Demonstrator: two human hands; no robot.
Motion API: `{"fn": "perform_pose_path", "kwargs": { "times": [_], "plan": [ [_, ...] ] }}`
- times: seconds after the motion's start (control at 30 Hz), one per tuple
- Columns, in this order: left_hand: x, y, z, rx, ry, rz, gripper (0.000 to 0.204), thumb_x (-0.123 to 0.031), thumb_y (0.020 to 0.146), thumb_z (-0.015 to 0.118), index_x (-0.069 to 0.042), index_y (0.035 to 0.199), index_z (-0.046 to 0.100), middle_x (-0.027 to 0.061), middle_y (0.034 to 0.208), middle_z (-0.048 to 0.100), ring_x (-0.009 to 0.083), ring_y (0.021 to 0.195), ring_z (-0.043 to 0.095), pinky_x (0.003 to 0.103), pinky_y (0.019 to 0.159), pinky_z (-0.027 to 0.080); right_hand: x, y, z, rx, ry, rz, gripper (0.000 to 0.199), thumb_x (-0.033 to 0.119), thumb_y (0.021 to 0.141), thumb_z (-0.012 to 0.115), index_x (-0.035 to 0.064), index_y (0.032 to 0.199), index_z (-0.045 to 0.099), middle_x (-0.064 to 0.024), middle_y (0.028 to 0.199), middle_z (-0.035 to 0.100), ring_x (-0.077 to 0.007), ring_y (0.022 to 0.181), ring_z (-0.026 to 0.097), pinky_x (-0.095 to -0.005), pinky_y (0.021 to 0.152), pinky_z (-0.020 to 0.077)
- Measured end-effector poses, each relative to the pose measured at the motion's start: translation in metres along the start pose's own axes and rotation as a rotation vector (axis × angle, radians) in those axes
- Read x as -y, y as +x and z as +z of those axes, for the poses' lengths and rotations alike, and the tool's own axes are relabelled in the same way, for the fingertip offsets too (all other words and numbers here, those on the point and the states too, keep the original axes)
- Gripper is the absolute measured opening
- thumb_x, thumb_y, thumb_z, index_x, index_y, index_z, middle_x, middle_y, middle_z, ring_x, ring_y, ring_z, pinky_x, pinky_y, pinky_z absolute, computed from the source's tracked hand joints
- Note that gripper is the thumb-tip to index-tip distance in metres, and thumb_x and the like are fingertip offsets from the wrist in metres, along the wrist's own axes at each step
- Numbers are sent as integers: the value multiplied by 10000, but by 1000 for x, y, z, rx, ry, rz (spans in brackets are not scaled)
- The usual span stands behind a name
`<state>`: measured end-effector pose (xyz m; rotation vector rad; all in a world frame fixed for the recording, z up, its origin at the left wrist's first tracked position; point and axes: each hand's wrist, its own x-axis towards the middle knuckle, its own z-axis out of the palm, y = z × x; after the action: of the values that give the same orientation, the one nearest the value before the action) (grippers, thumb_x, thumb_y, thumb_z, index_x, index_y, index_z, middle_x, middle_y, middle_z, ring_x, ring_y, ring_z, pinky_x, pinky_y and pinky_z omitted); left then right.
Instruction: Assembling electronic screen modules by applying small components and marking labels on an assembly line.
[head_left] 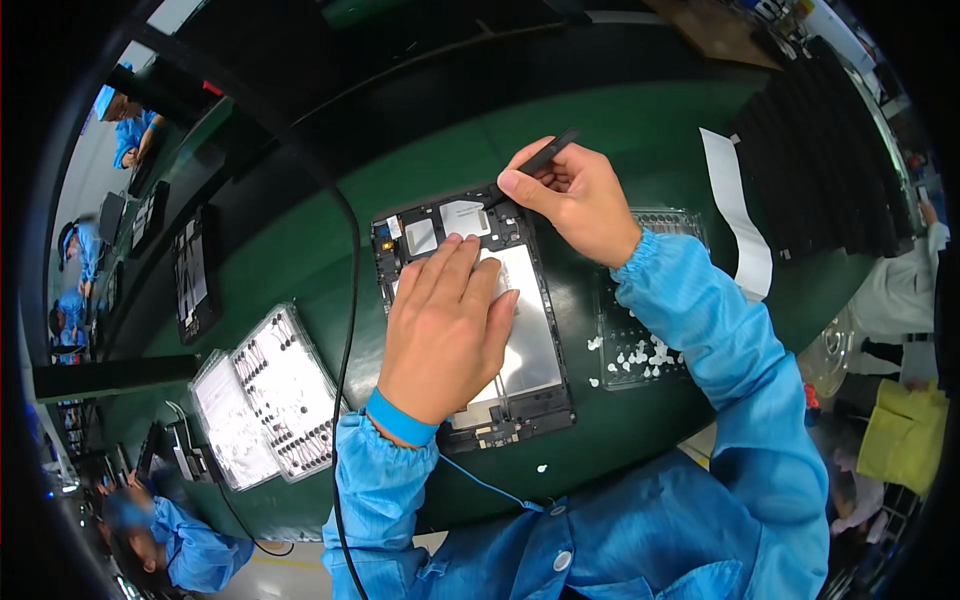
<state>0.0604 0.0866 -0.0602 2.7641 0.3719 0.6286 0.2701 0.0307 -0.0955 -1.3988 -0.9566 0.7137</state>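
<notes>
An opened tablet lies on the green bench in front of me, its silver inner plate and black frame exposed. My left hand rests flat on it with the fingers stretched out, covering part of the plate. Over the tablet's far right corner, my right hand pinches slim black tweezers, their lower end reaching down to the frame. The exact contact point of the tips is too small to tell. Near the far edge, silver patches show on the tablet.
Left of me lie clear trays of small black wired parts. A clear tray with white bits sits partly under my right forearm. A black cable crosses left of the tablet. White paper strip and black stacked panels stand right.
</notes>
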Motion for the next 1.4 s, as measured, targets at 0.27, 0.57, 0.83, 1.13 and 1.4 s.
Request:
{"fn": "perform_pose_path", "kwargs": {
  "times": [0.27, 0.57, 0.83, 1.13, 1.4],
  "plan": [
    [3, 5, 5, 19, 37, 6, 321, -163, 871, 733, 20, 1127, 674, 225, 1238, 653, 382, 1205, 604, 456, 991, 447, -4, 1, -1, -9, -29, 7, 175, 162, 927, 758, 14, 989, 689, -10, 883, 680, -70, 808, 617, -237, 759, 510],
    [5, 16, 9, 32, 116, 67, 395, -276, 903, 696, 37, 1140, 647, 227, 1260, 643, 395, 1188, 570, 468, 968, 415, -3, 3, 2, -4, -50, 6, 179, 163, 922, 763, 12, 982, 688, -6, 875, 675, -67, 793, 606, -238, 744, 506],
    [-5, 19, 13, 60, 176, 21, 510, -386, 875, 728, 23, 1173, 661, 215, 1268, 658, 401, 1217, 568, 491, 1009, 398, 17, 5, -18, -58, -204, -204, 194, 116, 890, 775, 14, 1041, 709, -41, 905, 709, -119, 856, 653, -273, 803, 532],
    [-38, 10, -9, 47, 157, 14, 500, -294, 905, 714, 1, 1294, 607, 230, 1323, 614, 416, 1246, 553, 478, 1025, 405, 84, -120, -136, -284, -194, -233, 249, 225, 1038, 596, -9, 1040, 682, -68, 987, 709, -125, 912, 644, -276, 845, 512],
    [-137, -38, 40, 141, -191, 165, 393, -242, 889, 742, 14, 1172, 648, 234, 1259, 626, 403, 1192, 592, 465, 969, 468, 40, -169, -136, -51, -153, 158, 254, 219, 1032, 562, -16, 1057, 654, -78, 977, 691, -154, 884, 646, -316, 786, 515]
  ]
}}
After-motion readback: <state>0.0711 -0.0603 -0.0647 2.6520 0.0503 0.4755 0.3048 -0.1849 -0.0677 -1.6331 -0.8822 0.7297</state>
